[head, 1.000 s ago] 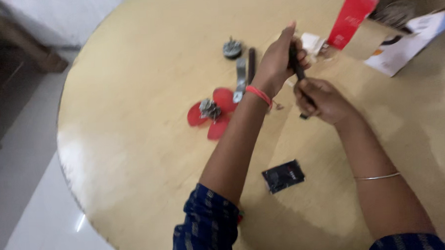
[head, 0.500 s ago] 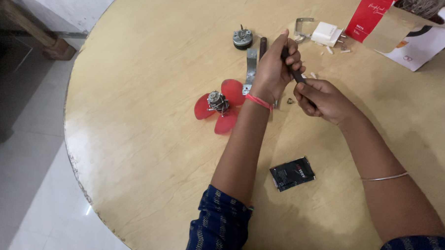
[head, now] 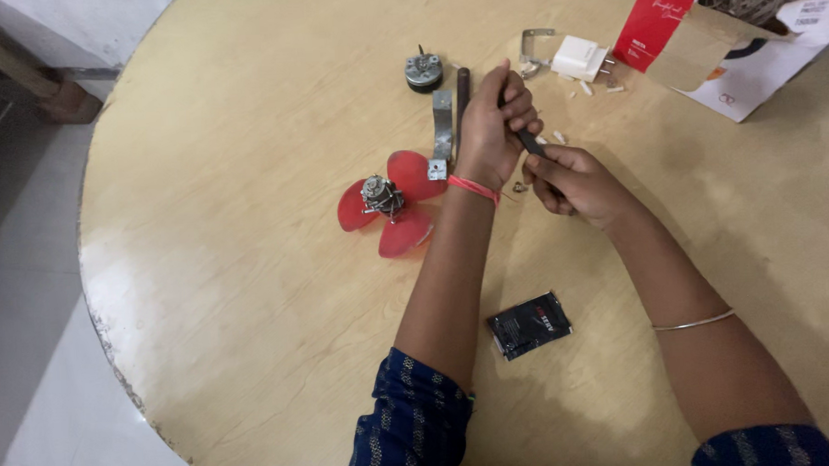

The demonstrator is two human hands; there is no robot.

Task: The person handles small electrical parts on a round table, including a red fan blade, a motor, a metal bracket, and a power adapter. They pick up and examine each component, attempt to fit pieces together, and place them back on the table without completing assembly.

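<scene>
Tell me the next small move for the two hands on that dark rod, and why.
Probably lower the dark rod toward the table and steady it. Both hands grip it in the air: the left hand on its upper end, the right hand on its lower end. The red fan blade and metal bracket lie loose just beside them.

Looks like a home room, not a workshop. Round wooden table, white tiled floor, opened cardboard box.
</scene>
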